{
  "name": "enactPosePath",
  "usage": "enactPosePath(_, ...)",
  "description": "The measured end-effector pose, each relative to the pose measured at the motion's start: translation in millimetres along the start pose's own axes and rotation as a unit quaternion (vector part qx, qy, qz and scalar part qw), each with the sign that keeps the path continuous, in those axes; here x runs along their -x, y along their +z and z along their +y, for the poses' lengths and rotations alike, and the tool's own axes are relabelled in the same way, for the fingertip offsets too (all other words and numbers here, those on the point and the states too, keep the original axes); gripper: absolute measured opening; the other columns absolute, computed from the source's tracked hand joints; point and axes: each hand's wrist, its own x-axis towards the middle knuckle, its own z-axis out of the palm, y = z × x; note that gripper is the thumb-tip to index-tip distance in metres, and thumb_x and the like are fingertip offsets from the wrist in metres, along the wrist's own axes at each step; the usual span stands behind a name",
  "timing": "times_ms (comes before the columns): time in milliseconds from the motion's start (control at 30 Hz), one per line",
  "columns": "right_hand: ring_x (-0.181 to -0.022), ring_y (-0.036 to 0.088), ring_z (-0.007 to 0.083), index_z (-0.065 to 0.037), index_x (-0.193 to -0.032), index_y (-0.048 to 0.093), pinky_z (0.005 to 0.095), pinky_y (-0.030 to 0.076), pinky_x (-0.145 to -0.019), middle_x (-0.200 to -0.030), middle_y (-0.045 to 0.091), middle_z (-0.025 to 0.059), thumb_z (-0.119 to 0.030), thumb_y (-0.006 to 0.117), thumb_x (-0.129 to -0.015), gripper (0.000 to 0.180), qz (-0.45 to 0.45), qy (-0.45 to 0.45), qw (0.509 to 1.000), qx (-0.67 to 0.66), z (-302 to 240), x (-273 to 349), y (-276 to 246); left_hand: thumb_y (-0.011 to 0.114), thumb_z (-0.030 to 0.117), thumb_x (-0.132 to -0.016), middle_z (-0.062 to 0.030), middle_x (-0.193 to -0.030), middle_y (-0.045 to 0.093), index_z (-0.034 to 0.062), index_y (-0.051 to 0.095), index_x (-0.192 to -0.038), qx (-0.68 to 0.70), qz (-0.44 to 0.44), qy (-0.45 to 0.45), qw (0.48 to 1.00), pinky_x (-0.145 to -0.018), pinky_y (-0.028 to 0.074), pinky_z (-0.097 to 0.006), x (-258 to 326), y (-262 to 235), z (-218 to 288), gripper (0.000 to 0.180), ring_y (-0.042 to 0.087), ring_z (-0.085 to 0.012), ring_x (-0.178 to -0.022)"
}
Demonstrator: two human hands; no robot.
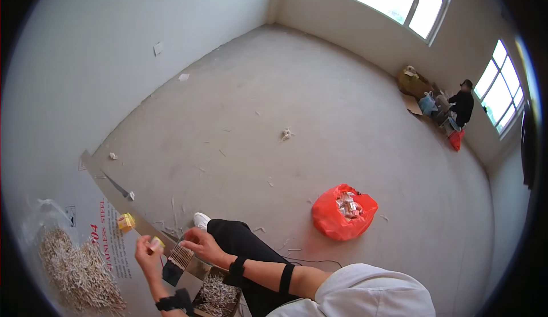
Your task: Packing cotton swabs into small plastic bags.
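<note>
My left hand [149, 255] is closed on a small yellow carton [159, 241], partly hidden by the fingers. Just right of it, a row of pale thin sticks [180, 256] lies side by side across a dark holder [172, 273]. My right hand [206, 248] reaches over the row's far right edge, thumb and fingers apart. Whether its fingertips touch the sticks I cannot tell. Below that hand stands an open box [218, 294] full of loose white-tipped sticks. Beyond my left hand, another yellow carton [126, 222] sits on a printed sheet-covered surface [123, 258].
A large heap of white-tipped sticks [77, 271] spreads beside clear plastic at the left. On the floor stands a red plastic bag [344, 213] holding small packs. Litter [286, 134] and a cable [319, 261] lie about. Far right, a person [463, 104] sits beside cardboard boxes [413, 81].
</note>
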Motion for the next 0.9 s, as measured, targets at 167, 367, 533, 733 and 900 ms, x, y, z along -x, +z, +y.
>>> enactPosePath(167, -0.072, 0.053, 0.0027, -0.006, -0.096, 0.068, 0.0209, 0.039, -0.061, -0.082, 0.063, -0.0055, -0.023, 0.072, -0.091, 0.018, -0.237, 0.168, 0.928, -0.233, -36.4, 21.9, -4.4, 0.075, -0.006, -0.073, 0.0018, -0.072, 0.053, 0.0047, 0.054, -0.081, 0.048, -0.028, -0.041, 0.998, -0.058, 0.044, -0.023, 61.8, 36.3, 45.2, 0.025, 0.048, -0.0062, -0.064)
enactPosePath(367, -0.069, 0.050, 0.0025, -0.003, -0.081, 0.067, 0.0223, 0.039, -0.060, -0.074, 0.062, -0.0061, -0.016, 0.072, -0.090, 0.016, -0.204, 0.127, 0.954, -0.179, -31.2, 44.3, -16.0, 0.073, -0.002, -0.078, -0.0012, -0.074, 0.056, 0.0047, 0.055, -0.083, 0.015, -0.101, -0.011, 0.995, -0.057, 0.044, -0.023, 91.7, 28.1, 59.1, 0.020, 0.051, -0.0069, -0.063)
enactPosePath(533, -0.063, 0.050, 0.0056, -0.001, -0.079, 0.063, 0.0288, 0.043, -0.055, -0.063, 0.058, 0.0013, -0.011, 0.071, -0.085, 0.014, -0.317, -0.042, 0.947, 0.030, -21.2, 49.9, -18.5, 0.066, 0.003, -0.084, -0.0025, -0.072, 0.060, 0.0036, 0.058, -0.079, 0.128, -0.117, -0.215, 0.961, -0.052, 0.040, -0.023, 112.1, 7.5, 72.1, 0.009, 0.051, -0.0087, -0.059)
enactPosePath(733, -0.060, 0.052, 0.0077, -0.001, -0.074, 0.067, 0.0284, 0.046, -0.055, -0.063, 0.061, 0.0033, -0.014, 0.078, -0.076, 0.017, -0.293, 0.093, 0.949, 0.073, -30.0, 45.2, -33.4, 0.070, 0.005, -0.081, -0.0168, -0.061, 0.056, -0.0027, 0.056, -0.074, -0.134, -0.125, -0.018, 0.983, -0.052, 0.042, -0.036, 118.5, 19.0, 31.8, 0.017, 0.053, -0.0232, -0.054)
enactPosePath(900, -0.065, 0.057, 0.0083, 0.001, -0.078, 0.070, 0.0258, 0.048, -0.060, -0.069, 0.066, 0.0018, -0.006, 0.072, -0.079, 0.007, -0.236, 0.173, 0.953, -0.078, -16.8, 44.7, -42.4, 0.072, 0.011, -0.082, -0.0094, -0.058, 0.053, -0.0003, 0.056, -0.071, -0.022, -0.025, -0.133, 0.991, -0.050, 0.039, -0.034, 127.1, 27.4, 33.3, 0.022, 0.047, -0.0149, -0.052)
